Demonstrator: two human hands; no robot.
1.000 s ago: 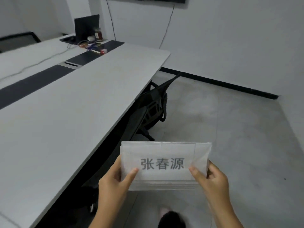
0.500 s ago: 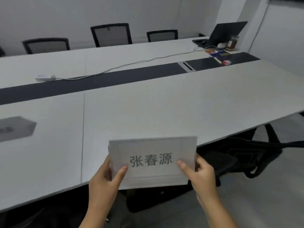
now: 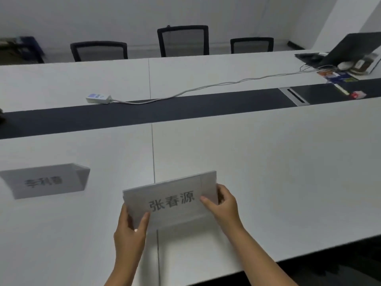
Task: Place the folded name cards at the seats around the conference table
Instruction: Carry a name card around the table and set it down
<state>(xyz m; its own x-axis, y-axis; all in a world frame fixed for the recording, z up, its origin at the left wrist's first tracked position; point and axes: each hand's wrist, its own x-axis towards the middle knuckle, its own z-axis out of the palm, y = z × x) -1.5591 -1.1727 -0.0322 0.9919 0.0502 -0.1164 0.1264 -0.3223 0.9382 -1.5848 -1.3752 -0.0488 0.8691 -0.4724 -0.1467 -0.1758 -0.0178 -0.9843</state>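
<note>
I hold a white folded name card (image 3: 173, 201) with three dark printed characters over the near half of the white conference table (image 3: 268, 162). My left hand (image 3: 132, 234) grips its lower left corner, thumb on the printed face. My right hand (image 3: 222, 205) grips its right edge, thumb on the front and fingers behind. The card is tilted, its right side higher, just above the tabletop. A second folded name card (image 3: 47, 180) stands on the table to the left, its print facing away from me.
A dark strip (image 3: 165, 114) runs along the table's middle, with a white power strip (image 3: 98, 98) and cable beyond it. A laptop (image 3: 348, 49) and small items sit at the far right. Three black chairs (image 3: 183, 41) stand along the far side.
My view has swung left and closer to the table. The card in both hands has moved from beyond the table's edge to above the tabletop, and the standing card has come into full view.
</note>
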